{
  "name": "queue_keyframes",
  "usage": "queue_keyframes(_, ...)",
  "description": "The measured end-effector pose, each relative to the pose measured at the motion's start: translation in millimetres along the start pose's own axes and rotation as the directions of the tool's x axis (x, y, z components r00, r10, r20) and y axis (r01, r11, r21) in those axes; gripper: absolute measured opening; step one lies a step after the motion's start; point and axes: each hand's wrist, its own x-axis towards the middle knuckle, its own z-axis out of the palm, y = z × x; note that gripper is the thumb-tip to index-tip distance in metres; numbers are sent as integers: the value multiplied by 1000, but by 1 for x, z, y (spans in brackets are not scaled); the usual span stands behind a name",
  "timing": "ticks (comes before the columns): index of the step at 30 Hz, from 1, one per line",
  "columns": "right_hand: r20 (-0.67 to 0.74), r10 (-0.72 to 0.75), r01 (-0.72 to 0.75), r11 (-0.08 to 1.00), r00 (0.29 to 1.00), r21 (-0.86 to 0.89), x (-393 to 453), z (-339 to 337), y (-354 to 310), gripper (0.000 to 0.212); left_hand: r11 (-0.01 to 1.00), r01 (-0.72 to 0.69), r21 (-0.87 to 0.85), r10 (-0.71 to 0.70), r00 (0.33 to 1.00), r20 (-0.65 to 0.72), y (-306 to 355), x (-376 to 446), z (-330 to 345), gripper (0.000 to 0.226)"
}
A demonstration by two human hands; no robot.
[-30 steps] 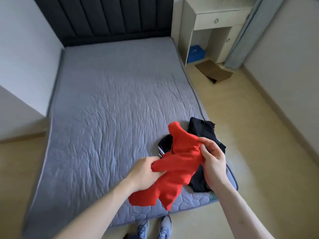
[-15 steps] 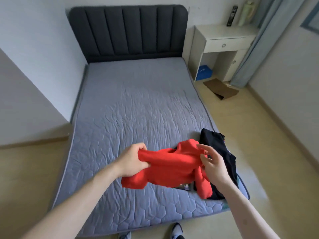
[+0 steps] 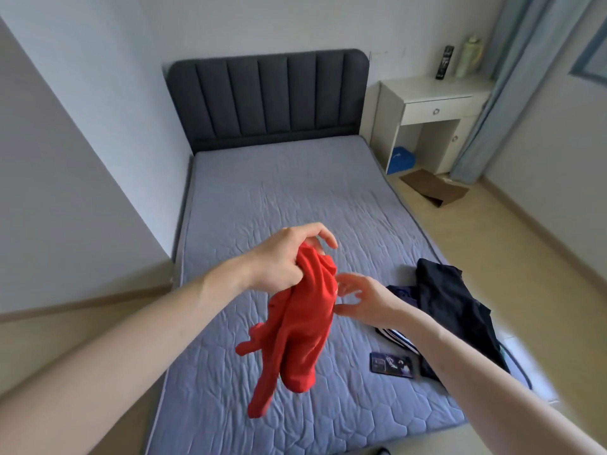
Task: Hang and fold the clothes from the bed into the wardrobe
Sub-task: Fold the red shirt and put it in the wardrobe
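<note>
Both hands are working above the bed's near half. Left hand (image 3: pixel 282 257) is gripping the top of one red garment (image 3: pixel 295 323), fingers bunched around the cloth, and the garment is hanging down clear of the mattress (image 3: pixel 279 192). Right hand (image 3: pixel 364 298) is hovering at the garment's 3 o'clock side with fingers spread and loosely bent; its fingertips are just beside the red cloth, and whether they are touching it is unclear.

Most of the quilted mattress is lying bare from the garment toward 12 o'clock, up to the dark padded headboard (image 3: pixel 269 96). A wall is running close along the bed's 9 o'clock edge. Open floor (image 3: pixel 525 257) is stretching along the 3 o'clock edge.

One dark pile of clothes (image 3: pixel 453 310) is sitting at 3 o'clock of the red garment, draping over the mattress's right edge, with a striped piece (image 3: pixel 399 339) showing under it. One small dark card (image 3: pixel 391 365) is lying flat at 4 o'clock; its print is too blurred to read.

One white nightstand (image 3: pixel 430 116) is standing at 2 o'clock beside the headboard, with one pale bottle (image 3: pixel 471 59) and one dark upright object (image 3: pixel 445 62) on top. A blue item (image 3: pixel 402 159) with a white mark is sitting underneath. One brown cardboard piece (image 3: pixel 433 188) is lying on the floor nearby.
</note>
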Motion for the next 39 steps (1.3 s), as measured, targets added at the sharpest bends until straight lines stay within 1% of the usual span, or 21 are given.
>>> queue_keyframes(1, -9, -23, 24, 998, 1000, 54, 5, 3, -10, 64, 1000, 10, -13, -10, 1000, 1, -4, -6, -9, 71)
queue_keyframes(2, 3, -45, 45, 996, 999, 83, 10, 5, -20, 79, 1000, 17, -22, -17, 1000, 6, -7, -9, -16, 71)
queue_keyframes(3, 29, -68, 66, 995, 997, 74, 16, 8, -34, 82, 999, 18, -28, -18, 1000, 14, -10, -12, -23, 71)
queue_keyframes(4, 57, -85, 83, 996, 995, 41, 22, 12, -46, 73, 999, 15, -37, -14, 1000, 23, -12, -16, -30, 71)
queue_keyframes(6, 111, -91, 93, 996, 990, -6, 32, 17, -62, 40, 999, 2, -46, -1, 1000, 28, -11, -22, -43, 75)
queue_keyframes(7, 142, -95, 96, 995, 985, -4, 36, 19, -69, 27, 999, -1, -41, 1, 1000, 14, -11, -26, -51, 77)
queue_keyframes(8, 166, -88, 89, 996, 982, 2, 38, 20, -72, 21, 1000, -2, -30, 2, 1000, -6, -11, -30, -59, 79)
queue_keyframes(11, 164, -15, 21, 999, 986, -38, 42, 18, -70, 18, 995, 14, 98, -3, 994, -108, -21, -41, -81, 78)
queue_keyframes(14, 132, 38, -10, 979, 991, -205, 42, 9, -54, 25, 934, 162, 318, -95, 972, -217, -51, -49, -100, 69)
queue_keyframes(16, 154, 77, -24, 947, 985, -319, 42, 2, -39, 22, 875, 253, 412, -166, 958, -235, -78, -50, -106, 63)
queue_keyframes(17, 157, 96, -34, 932, 983, -361, 44, -2, -33, 25, 849, 289, 443, -202, 951, -233, -91, -49, -107, 60)
queue_keyframes(20, 73, 115, -78, 918, 991, -390, 61, -19, -23, 31, 793, 407, 454, -312, 911, -270, -125, -40, -104, 43)
queue_keyframes(22, -16, 112, -110, 930, 994, -350, 78, -32, -19, 35, 727, 475, 495, -372, 879, -298, -138, -30, -102, 27)
queue_keyframes(23, -65, 132, -146, 935, 989, -323, 88, -40, -18, 34, 701, 492, 516, -381, 870, -312, -145, -23, -103, 20)
queue_keyframes(25, -160, 172, -213, 931, 972, -296, 105, -56, -16, 31, 683, 508, 524, -384, 861, -333, -153, -11, -110, 18)
queue_keyframes(28, -278, 129, -215, 926, 952, -309, 127, -77, -16, 24, 708, 506, 491, -322, 852, -413, -161, 8, -126, 7)
queue_keyframes(31, -397, 41, -166, 943, 917, -287, 150, -94, -21, 18, 750, 454, 480, -169, 834, -525, -162, 28, -142, 16)
queue_keyframes(33, -456, -4, -128, 958, 890, -258, 162, -101, -18, 19, 771, 407, 490, -83, 826, -557, -162, 34, -149, 22)
queue_keyframes(35, -485, -18, -91, 976, 874, -199, 167, -102, -13, 27, 784, 368, 500, -13, 815, -579, -164, 34, -149, 26)
queue_keyframes(37, -485, -51, -44, 982, 873, -183, 165, -96, 1, 41, 788, 333, 517, 32, 817, -575, -172, 28, -141, 27)
queue_keyframes(39, -451, -61, -45, 974, 890, -221, 156, -81, 20, 54, 785, 324, 528, 9, 847, -532, -184, 16, -120, 24)
